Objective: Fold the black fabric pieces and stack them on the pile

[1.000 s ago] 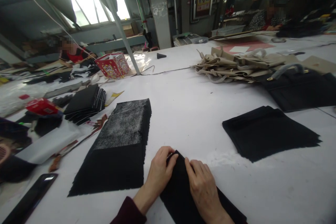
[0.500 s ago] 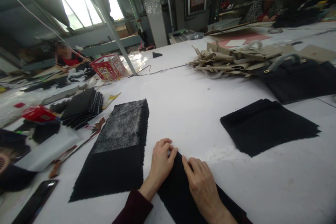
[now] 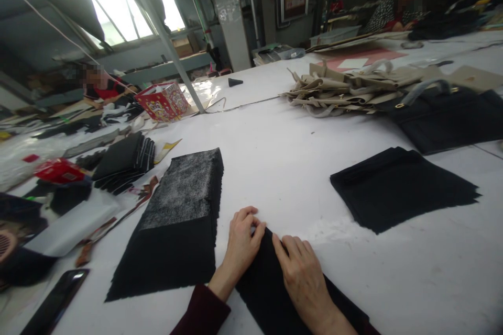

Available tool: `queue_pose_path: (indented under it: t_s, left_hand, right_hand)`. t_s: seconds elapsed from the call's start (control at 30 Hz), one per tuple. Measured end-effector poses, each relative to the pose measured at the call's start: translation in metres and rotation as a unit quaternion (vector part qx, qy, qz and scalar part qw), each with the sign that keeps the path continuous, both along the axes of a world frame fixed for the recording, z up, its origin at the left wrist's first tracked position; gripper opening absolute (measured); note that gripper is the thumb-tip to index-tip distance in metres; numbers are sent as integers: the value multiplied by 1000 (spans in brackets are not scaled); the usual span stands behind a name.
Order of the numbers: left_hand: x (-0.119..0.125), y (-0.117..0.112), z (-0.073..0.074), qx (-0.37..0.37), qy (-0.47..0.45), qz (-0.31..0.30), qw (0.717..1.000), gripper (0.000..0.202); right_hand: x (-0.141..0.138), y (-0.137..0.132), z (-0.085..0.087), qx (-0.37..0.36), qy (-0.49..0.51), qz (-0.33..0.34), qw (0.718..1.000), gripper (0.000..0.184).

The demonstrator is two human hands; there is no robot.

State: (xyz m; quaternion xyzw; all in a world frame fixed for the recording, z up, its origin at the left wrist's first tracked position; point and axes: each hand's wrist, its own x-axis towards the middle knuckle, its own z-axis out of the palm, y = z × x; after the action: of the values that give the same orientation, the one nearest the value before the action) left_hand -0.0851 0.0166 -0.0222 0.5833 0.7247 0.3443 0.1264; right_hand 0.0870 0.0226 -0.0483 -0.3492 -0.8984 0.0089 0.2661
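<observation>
A black fabric piece (image 3: 271, 293) lies on the white table (image 3: 275, 167) at the near edge. My left hand (image 3: 241, 243) rests on its far left corner, fingers curled and pinching the edge. My right hand (image 3: 304, 275) lies flat on top of the piece, fingers stretched toward the same corner. Left of my hands sits a thick stack of black fabric pieces (image 3: 176, 225), its top dusted grey. A flatter stack of black fabric (image 3: 401, 188) lies to the right.
Beige bag parts (image 3: 353, 89) and black bags (image 3: 448, 115) are piled at the far right. A dark phone (image 3: 55, 301) lies at the near left, beside black pieces (image 3: 121, 159), red packets and a red box (image 3: 163, 100). Other people sit at the far tables.
My left fingers have curled tighter on the fabric corner. The view has shifted slightly; my hands stay on the same piece.
</observation>
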Motion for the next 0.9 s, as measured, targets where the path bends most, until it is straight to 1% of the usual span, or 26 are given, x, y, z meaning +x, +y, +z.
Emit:
queue_pose_path:
  t_s: [0.2, 0.3, 0.43, 0.47, 0.5, 0.57, 0.63, 0.7, 0.8, 0.9]
  left_hand:
    - [1, -1, -1, 6, 4, 2, 1000, 15]
    - [-1, -1, -1, 11, -9, 4, 1000, 11]
    - [-3, -3, 3, 38, -42, 11, 998, 3]
    - [-3, -6, 5, 44, -39, 8, 998, 6]
    - [-2, -9, 8, 48, -24, 1, 999, 12]
    - [1, -19, 13, 41, 34, -34, 998, 26]
    - [6, -30, 17, 13, 105, -85, 991, 39]
    - [11, -38, 18, -27, 162, -119, 979, 48]
    - [13, -43, 16, -72, 216, -127, 966, 54]
    - [12, -43, 12, -83, 236, -125, 960, 55]
  right_hand:
    - [0, 0, -1, -13, -9, 1, 1000, 41]
    - [0, -1, 0, -12, -9, 0, 1000, 42]
    - [0, 0, 0, 0, -4, 0, 1000, 41]
    - [0, 0, 0, 2, -4, 0, 1000, 41]
    - [0, 0, 0, 4, -5, 0, 1000, 40]
    - [-1, 0, 0, 4, -8, -1, 1000, 40]
    - [-1, 0, -1, 3, -12, -1, 1000, 39]
    - [0, 0, -1, 1, -16, -1, 1000, 39]
    - [0, 0, -1, -5, -20, 2, 1000, 40]
    - [0, 0, -1, -2, -21, 3, 1000, 40]
